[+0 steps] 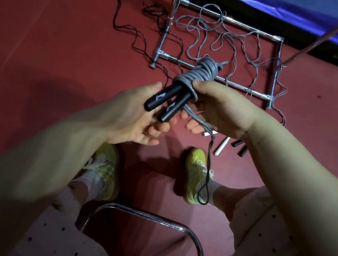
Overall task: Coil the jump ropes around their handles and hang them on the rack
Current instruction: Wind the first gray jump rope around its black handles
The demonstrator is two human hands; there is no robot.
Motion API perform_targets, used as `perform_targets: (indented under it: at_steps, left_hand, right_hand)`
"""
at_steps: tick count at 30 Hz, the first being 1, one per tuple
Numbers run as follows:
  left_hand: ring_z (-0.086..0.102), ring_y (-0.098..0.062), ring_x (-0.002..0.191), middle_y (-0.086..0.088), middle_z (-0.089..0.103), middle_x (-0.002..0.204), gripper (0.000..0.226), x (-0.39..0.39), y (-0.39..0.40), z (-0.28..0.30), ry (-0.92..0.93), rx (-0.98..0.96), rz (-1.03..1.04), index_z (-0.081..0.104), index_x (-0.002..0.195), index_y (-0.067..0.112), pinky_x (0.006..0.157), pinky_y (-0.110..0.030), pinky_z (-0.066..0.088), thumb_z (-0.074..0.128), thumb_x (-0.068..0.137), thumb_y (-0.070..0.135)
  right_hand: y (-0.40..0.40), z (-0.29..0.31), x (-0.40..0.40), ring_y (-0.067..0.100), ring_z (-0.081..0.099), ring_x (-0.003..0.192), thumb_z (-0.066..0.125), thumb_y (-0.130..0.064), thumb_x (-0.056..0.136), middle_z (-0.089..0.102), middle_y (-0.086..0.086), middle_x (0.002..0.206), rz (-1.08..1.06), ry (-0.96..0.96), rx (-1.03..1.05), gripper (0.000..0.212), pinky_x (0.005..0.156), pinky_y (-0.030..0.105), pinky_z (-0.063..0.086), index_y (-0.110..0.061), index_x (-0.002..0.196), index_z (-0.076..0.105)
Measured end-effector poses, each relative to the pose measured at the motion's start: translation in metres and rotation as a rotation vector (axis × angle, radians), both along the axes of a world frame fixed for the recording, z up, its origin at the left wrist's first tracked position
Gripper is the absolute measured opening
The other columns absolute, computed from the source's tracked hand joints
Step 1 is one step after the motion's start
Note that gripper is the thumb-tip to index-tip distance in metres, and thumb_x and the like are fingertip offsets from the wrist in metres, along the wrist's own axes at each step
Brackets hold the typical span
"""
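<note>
While the left hand (133,114) lies palm-up with relaxed fingers under the two black handles (163,102), the right hand (222,109) pinches the grey jump rope (198,74) coiled around them, thumb on top of the coil, and a thin dark loop hangs down from that hand toward six o'clock. At twelve o'clock the chrome rack (219,79) lies on the red floor (51,43) with a loose grey rope (227,39) tangled across it and a dark rope (137,34) trailing at eleven o'clock. White handles (221,146) and more black handles (240,147) lie at four o'clock.
</note>
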State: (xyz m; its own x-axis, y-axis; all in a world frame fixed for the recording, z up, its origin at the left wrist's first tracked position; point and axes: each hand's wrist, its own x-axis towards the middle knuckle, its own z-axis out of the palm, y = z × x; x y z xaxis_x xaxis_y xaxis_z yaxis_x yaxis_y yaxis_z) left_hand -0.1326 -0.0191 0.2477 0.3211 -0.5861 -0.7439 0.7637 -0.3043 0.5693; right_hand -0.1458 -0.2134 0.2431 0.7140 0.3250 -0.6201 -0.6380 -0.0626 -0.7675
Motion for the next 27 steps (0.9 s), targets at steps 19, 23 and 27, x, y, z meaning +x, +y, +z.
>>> perform_targets:
  at_steps: [19,23,27]
  left_hand:
    - [0.049,-0.015,0.062,0.006,0.052,0.061,0.058,-0.004,-0.002,-0.012,-0.788,0.615,-0.109,0.059,0.069,0.016,0.069,-0.032,0.035,0.028,0.095,0.058]
    - [0.049,-0.017,0.064,0.004,0.052,0.065,0.047,-0.003,-0.003,-0.01,-0.852,0.63,-0.11,0.053,0.074,0.017,0.064,-0.033,0.035,0.039,0.091,0.058]
    - [0.051,-0.012,0.068,0.007,0.053,0.074,0.033,-0.003,-0.001,-0.009,-0.874,0.644,-0.132,0.051,0.084,0.025,0.062,-0.031,0.036,0.055,0.081,0.058]
  right_hand:
    - [0.01,-0.004,-0.003,0.014,0.044,0.04,0.036,-0.064,0.09,0.056,0.004,0.057,-0.02,0.046,-0.288,0.051,0.041,0.021,0.033,-0.019,0.088,0.06]
    - [0.01,-0.005,-0.002,0.013,0.04,0.041,0.038,-0.066,0.088,0.054,0.002,0.058,-0.047,0.051,-0.236,0.049,0.038,0.018,0.026,-0.023,0.085,0.06]
    - [0.009,-0.007,-0.003,0.012,0.042,0.043,0.045,-0.063,0.086,0.055,0.0,0.059,-0.05,0.052,-0.215,0.047,0.039,0.019,0.029,-0.019,0.095,0.06]
